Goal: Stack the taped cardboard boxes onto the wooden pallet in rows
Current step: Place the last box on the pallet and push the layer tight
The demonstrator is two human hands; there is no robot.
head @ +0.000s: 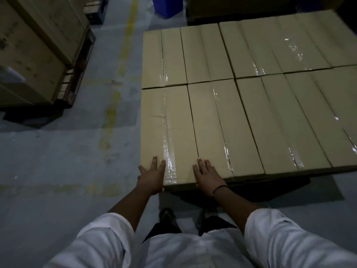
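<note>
Boxes of plain tan cardboard fill the right half of my feed. They are long and narrow, laid flat side by side in two rows, with tops level and edges touching. Each has a strip of clear tape down the seam of its top flaps, and the tape glints where the dim light catches it. I take the corner box, at the near left end of the layer, as my mark: a faint crease crosses its left flap, and its tape wraps over the near edge. The left hand lies on the near left corner of that box, fingers straight and spread on the cardboard, grasping nothing, with the heel of the palm past the edge. The right hand lies flat on the near right corner of the same box, fingers straight, over the line where it meets its neighbour, and it grasps nothing either. A thin dark band circles the right wrist, and white sleeves cover both upper arms. What lies beneath the corner box is in deep shadow and I cannot make it out. Left of the box a worn yellow line runs along the grey floor, and further left stands a stack of bigger cartons. Beyond the box, at the top of my feed, is a blue bin.
</note>
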